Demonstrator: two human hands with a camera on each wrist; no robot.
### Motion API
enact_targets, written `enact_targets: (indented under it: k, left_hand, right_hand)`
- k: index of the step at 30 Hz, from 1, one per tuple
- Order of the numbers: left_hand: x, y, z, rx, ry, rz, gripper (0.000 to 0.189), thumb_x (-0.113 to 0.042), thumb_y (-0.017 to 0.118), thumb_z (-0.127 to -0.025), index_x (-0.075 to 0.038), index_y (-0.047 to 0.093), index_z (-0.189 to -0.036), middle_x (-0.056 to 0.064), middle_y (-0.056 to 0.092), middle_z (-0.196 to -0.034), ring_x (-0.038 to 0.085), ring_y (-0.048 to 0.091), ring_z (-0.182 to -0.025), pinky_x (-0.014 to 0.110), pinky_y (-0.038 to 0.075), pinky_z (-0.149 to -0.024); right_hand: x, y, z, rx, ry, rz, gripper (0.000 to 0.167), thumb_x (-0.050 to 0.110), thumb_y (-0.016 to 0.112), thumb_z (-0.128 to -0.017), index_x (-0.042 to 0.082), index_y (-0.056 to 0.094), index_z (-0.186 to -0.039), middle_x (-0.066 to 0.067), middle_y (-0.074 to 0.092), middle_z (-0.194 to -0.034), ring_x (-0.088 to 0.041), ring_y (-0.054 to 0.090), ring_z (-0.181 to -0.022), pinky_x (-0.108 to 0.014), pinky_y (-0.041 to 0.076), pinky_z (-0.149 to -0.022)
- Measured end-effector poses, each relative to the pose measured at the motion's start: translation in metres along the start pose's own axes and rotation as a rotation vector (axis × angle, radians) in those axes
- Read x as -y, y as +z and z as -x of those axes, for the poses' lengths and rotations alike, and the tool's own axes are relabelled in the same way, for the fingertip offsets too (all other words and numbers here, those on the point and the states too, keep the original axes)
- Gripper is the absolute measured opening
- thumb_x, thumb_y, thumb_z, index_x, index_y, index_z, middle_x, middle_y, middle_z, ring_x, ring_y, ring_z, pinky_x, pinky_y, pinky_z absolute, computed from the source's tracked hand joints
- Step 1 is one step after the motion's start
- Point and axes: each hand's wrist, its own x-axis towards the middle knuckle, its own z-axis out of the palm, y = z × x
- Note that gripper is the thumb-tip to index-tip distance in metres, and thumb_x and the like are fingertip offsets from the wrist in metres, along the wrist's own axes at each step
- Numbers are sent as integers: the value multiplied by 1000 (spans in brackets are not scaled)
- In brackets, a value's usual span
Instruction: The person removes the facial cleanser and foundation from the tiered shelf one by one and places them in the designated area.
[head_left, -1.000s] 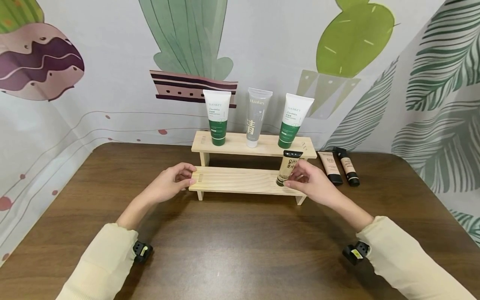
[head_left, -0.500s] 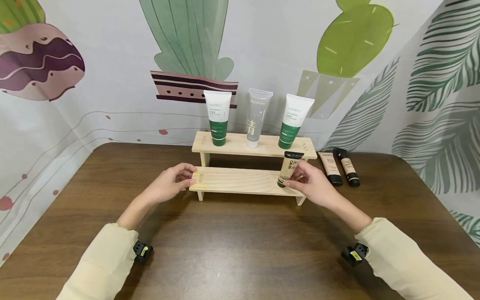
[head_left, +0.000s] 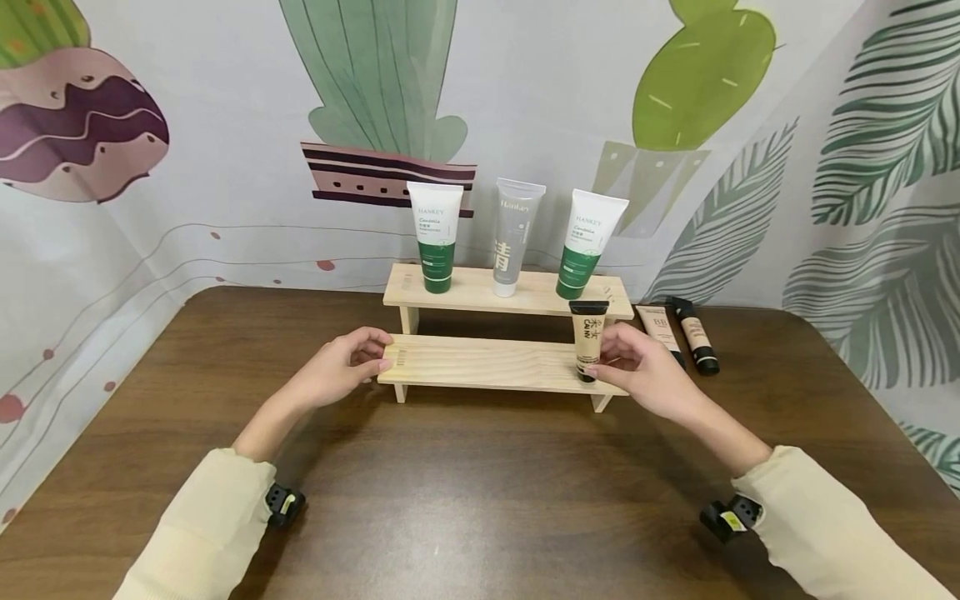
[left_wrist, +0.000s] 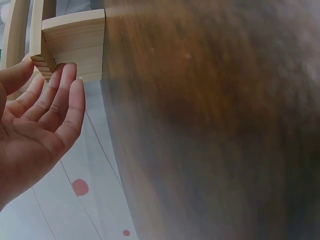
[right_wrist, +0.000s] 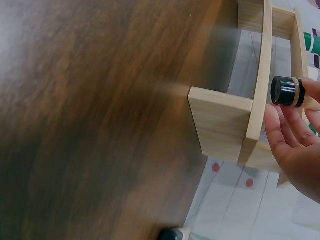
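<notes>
A small gold tube with a black cap (head_left: pixel 588 342) is held nearly upright, cap down, at the right end of the lower step of a wooden two-step display stand (head_left: pixel 480 360). My right hand (head_left: pixel 648 371) pinches it from the right between thumb and fingers. In the right wrist view its black cap (right_wrist: pixel 287 92) shows close over the board. My left hand (head_left: pixel 345 364) grips the left end of the lower step; in the left wrist view, the thumb lies on the board end (left_wrist: pixel 42 64) with fingers on its other side.
Two white-and-green tubes (head_left: pixel 437 237) (head_left: pixel 591 243) and a grey tube (head_left: pixel 517 237) between them stand on the upper step. Right of the stand, a BB cream tube (head_left: pixel 660 325) and a slim beige tube (head_left: pixel 697 335) lie on the brown table (head_left: pixel 450 500). A patterned curtain (head_left: pixel 540 83) hangs behind.
My right hand has shifted the gold tube to the right along the lower step, and the tube now stands straighter with its label facing forward. My left hand has stayed in place.
</notes>
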Motion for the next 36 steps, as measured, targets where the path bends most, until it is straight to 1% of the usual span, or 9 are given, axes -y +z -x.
enact_targets:
  k: [6,10,16,20,26,28,31,35,36]
  left_hand:
    - [0,0,0,2,-1,-3,24,-1,58,-88,4,51,-111,18,59,-98,26,58,-87,35,52,-68]
    - [-1,-1,1,0,-8,-5,24,-2,58,-88,3,52,-111,17,59,-97,25,58,-86,36,52,-68]
    - [-1,-1,1,-2,-17,-10,24,-3,58,-88,2,52,-111,17,59,-97,24,58,-85,35,51,-68]
    - [-1,-1,1,1,-18,-2,25,-3,58,-88,3,52,-111,17,59,-98,24,58,-85,37,51,-69]
    - [-2,-1,2,1,-14,6,24,-2,58,-88,3,51,-111,17,59,-98,25,58,-86,38,51,-69]
    - [-2,-1,1,-1,-13,3,24,-2,58,-88,3,52,-110,17,59,-97,25,58,-86,38,51,-69]
    - [-2,0,1,-2,-13,-5,24,-2,58,-88,3,52,-110,17,59,-97,24,58,-85,36,51,-69]
    - [-2,0,1,-4,-13,-11,24,-2,58,-88,3,52,-111,17,59,-97,23,58,-84,35,51,-68]
    - [-2,0,1,-3,-12,-9,25,-2,58,-88,3,52,-111,17,59,-97,23,58,-84,35,51,-68]
  right_hand:
    - [-4,-14,9,-17,-6,20,24,-2,70,-77,-2,57,-96,-11,61,-85,-9,59,-77,-20,48,-66]
    - [-8,-25,16,-37,14,44,24,1,70,-78,-1,58,-98,-9,62,-86,-6,59,-78,-18,47,-67]
    - [-18,-43,27,-80,47,54,25,-3,70,-77,-4,57,-98,1,62,-83,-4,59,-74,-17,48,-62]
    - [-27,-55,33,-108,71,2,25,-7,68,-77,-7,56,-98,6,62,-82,-4,60,-72,-20,51,-60]
    - [-44,-74,41,-129,80,-69,22,-11,64,-78,-6,54,-97,4,63,-82,-7,61,-70,-23,52,-57]
    - [-53,-80,44,-136,93,-67,21,-8,64,-79,-3,55,-97,4,62,-82,-8,61,-68,-23,52,-57]
    - [-67,-90,48,-164,114,-115,20,-8,64,-79,-1,57,-97,1,62,-81,-9,62,-67,-25,52,-56]
    - [-79,-99,53,-182,146,-162,21,-10,62,-80,3,59,-96,3,64,-81,-9,62,-68,-24,51,-55]
    - [-87,-103,54,-184,163,-122,21,-7,63,-81,7,59,-97,6,64,-81,-8,62,-68,-24,52,-56]
